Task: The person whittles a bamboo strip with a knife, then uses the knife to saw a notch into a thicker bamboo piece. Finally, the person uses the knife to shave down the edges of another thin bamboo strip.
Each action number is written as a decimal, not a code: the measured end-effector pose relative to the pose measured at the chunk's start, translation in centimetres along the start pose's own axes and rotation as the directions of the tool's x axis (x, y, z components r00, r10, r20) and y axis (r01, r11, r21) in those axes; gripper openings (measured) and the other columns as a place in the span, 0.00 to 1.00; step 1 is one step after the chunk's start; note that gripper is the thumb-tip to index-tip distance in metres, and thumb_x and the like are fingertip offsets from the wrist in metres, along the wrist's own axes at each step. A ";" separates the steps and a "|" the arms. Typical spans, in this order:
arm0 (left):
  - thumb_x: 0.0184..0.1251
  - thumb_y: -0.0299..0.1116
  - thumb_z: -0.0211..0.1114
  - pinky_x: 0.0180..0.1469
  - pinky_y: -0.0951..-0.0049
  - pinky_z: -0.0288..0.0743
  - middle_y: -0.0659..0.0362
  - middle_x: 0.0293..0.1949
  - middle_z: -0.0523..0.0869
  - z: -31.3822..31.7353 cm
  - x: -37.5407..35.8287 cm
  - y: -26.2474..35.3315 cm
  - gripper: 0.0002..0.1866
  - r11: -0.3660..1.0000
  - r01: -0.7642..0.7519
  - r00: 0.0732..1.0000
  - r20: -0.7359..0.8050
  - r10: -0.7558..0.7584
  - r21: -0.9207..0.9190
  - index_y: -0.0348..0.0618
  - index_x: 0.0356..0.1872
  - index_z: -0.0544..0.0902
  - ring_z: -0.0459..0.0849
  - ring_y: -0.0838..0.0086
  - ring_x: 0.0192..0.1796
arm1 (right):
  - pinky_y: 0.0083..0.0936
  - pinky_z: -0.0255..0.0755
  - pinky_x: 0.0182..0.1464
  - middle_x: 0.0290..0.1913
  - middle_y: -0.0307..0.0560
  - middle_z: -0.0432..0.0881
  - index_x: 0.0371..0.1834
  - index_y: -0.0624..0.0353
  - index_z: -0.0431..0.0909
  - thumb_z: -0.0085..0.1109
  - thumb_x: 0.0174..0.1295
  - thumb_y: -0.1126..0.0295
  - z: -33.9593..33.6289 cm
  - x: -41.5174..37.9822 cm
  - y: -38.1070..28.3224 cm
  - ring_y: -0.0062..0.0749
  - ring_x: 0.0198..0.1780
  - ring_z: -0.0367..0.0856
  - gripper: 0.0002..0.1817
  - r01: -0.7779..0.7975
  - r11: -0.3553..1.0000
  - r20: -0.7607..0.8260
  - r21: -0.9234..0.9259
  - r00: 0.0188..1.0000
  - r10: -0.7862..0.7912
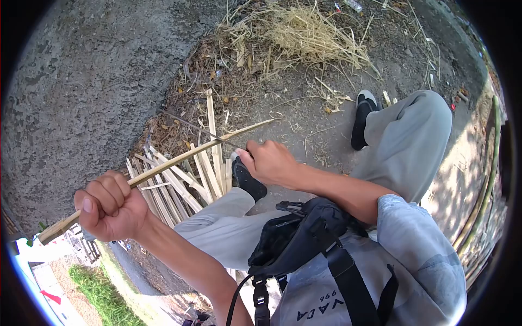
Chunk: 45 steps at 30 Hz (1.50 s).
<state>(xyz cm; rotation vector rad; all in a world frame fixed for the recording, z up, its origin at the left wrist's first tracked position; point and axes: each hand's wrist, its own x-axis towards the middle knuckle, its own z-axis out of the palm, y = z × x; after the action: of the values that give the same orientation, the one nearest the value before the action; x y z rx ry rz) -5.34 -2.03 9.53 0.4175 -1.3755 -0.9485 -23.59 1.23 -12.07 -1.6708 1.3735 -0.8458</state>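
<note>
A long bamboo strip runs slantwise from the lower left up to the centre. My left hand is wrapped round its lower part, fingers curled closed. Near the centre, my right hand is closed round the handle end of a long thin blade; the handle is mostly hidden in the fingers. The blade crosses the strip and touches it, its far end pointing to the upper left. Beyond the crossing, the strip narrows to a pointed, partly split end.
A pile of split bamboo pieces lies below the strip, beside my shoe. Thin shavings are heaped on the ground at the top. A rough concrete slab fills the upper left. Long poles lie at the right edge.
</note>
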 end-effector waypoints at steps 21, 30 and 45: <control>0.61 0.26 0.54 0.14 0.77 0.40 0.68 0.08 0.57 -0.8 0.0 0.5 0.19 1.000 0.000 1.000 0.018 0.000 -0.014 0.53 0.15 0.57 0.47 0.84 0.11 | 0.54 0.76 0.38 0.24 0.69 0.79 0.35 0.69 0.78 0.43 0.71 0.53 1.2 0.6 1.2 0.66 0.30 0.81 0.26 -0.073 0.996 0.074 -0.052 0.994 0.076; 0.61 0.27 0.54 0.15 0.77 0.39 0.68 0.08 0.56 -2.1 -0.1 0.6 0.20 1.000 -0.026 0.998 -0.065 0.026 -0.002 0.52 0.14 0.56 0.46 0.85 0.11 | 0.57 0.75 0.37 0.24 0.70 0.79 0.32 0.69 0.78 0.43 0.71 0.54 3.6 0.0 4.4 0.67 0.30 0.81 0.25 -0.171 0.985 0.030 0.001 0.985 0.170; 0.65 0.27 0.53 0.18 0.76 0.40 0.68 0.10 0.53 -2.3 0.3 0.5 0.23 0.997 -0.031 0.943 -0.328 0.054 0.076 0.53 0.13 0.54 0.44 0.83 0.13 | 0.55 0.75 0.36 0.19 0.69 0.77 0.34 0.69 0.74 0.45 0.70 0.55 4.6 0.3 3.1 0.69 0.29 0.79 0.23 -0.077 0.991 0.056 0.107 0.996 0.071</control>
<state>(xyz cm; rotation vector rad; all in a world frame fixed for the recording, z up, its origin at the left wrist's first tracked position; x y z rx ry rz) -2.99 -2.60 9.65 0.5702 -1.1083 -0.7566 -20.92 1.40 -16.92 -1.5383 1.3218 -0.8145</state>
